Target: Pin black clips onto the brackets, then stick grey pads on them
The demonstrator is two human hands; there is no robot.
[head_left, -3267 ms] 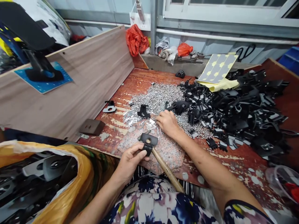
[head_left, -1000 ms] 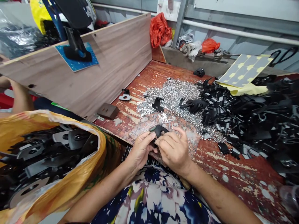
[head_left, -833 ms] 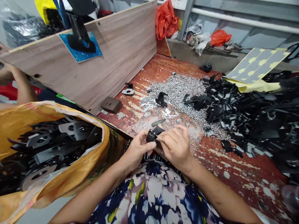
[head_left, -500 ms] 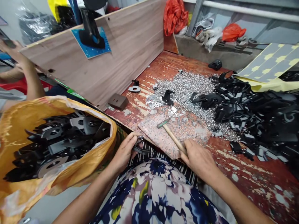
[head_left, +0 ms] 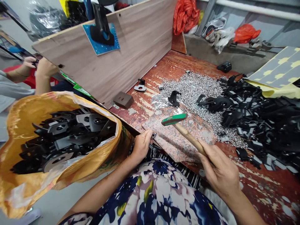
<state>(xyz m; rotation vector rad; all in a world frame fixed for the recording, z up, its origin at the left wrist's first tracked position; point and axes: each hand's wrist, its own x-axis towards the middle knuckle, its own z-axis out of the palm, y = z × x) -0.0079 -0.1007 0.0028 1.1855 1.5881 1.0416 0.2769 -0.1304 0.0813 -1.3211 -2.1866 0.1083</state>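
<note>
My right hand (head_left: 219,170) is closed round the wooden handle of a small hammer (head_left: 181,128), whose green head hangs above a speckled stone slab (head_left: 178,140). At the slab's near left edge my left hand (head_left: 141,146) pinches a small black part (head_left: 153,135), mostly hidden by the fingers. Just beyond the slab lies a heap of small silver pins (head_left: 194,90).
A yellow sack (head_left: 30,112) full of black plates stands at my left. A big pile of black plastic parts (head_left: 262,115) covers the right of the red table (head_left: 253,184). A wooden board (head_left: 131,53) walls off the left side; another person's hands (head_left: 37,65) work behind it.
My right hand let go of the black part, took the hammer and raised it over the slab. My left hand carried the part down to the slab's near edge. The view swung left.
</note>
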